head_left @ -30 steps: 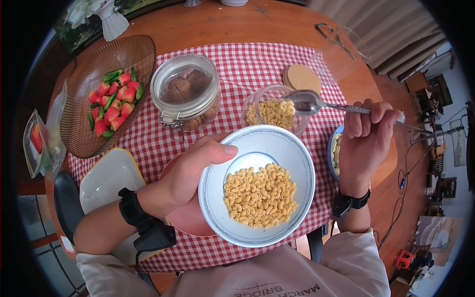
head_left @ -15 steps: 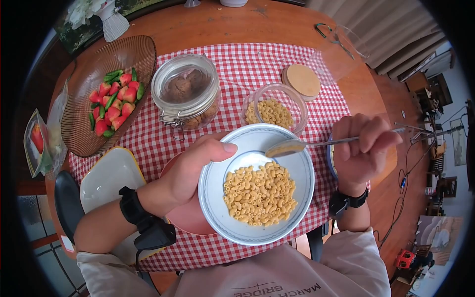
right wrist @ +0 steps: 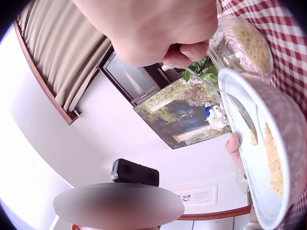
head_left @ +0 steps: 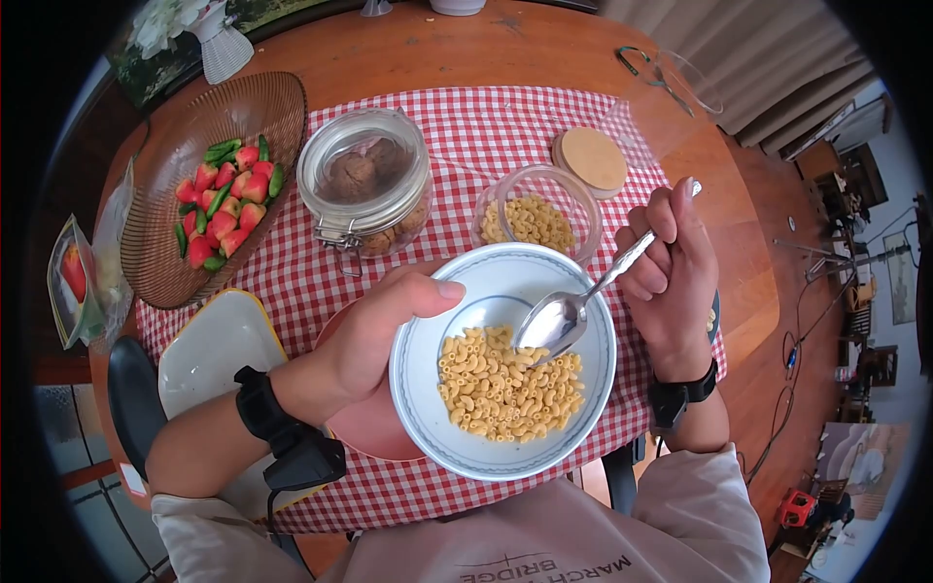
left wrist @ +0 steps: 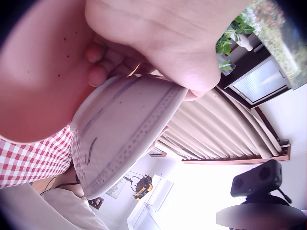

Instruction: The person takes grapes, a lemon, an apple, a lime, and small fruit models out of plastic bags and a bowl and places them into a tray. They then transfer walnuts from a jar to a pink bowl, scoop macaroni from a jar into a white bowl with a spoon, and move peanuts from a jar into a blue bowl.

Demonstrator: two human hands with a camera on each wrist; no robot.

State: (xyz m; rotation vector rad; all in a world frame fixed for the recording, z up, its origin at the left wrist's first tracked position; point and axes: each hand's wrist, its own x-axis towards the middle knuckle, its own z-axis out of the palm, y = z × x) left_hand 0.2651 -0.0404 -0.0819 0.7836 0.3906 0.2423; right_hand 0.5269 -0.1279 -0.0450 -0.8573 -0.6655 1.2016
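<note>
My left hand (head_left: 374,325) grips a white bowl (head_left: 413,408) with blue bands, its thumb over the rim and its fingers under the side, as the left wrist view shows. Elbow macaroni (head_left: 505,398) covers the bottom of the bowl. In my right hand (head_left: 671,277) I hold a metal spoon (head_left: 554,325) by its handle. It slants down into the bowl, its tip right at the macaroni. The right wrist view shows a bit of pasta at the tip of the spoon (right wrist: 245,115). Just beyond the bowl stands an open clear jar (head_left: 588,219) with more macaroni.
A clip-top glass jar (head_left: 364,185) holds brown lumps. At the left, a brown ribbed dish (head_left: 155,185) bears red and green produce. A pink plate (head_left: 379,437) and a white tray (head_left: 209,350) lie near my left arm. A round wooden lid (head_left: 593,160) rests behind the macaroni jar.
The spoon, carrying macaroni, has come from over the clear jar into the bowl and tipped down to the pasta. My left hand holds the bowl almost still.
</note>
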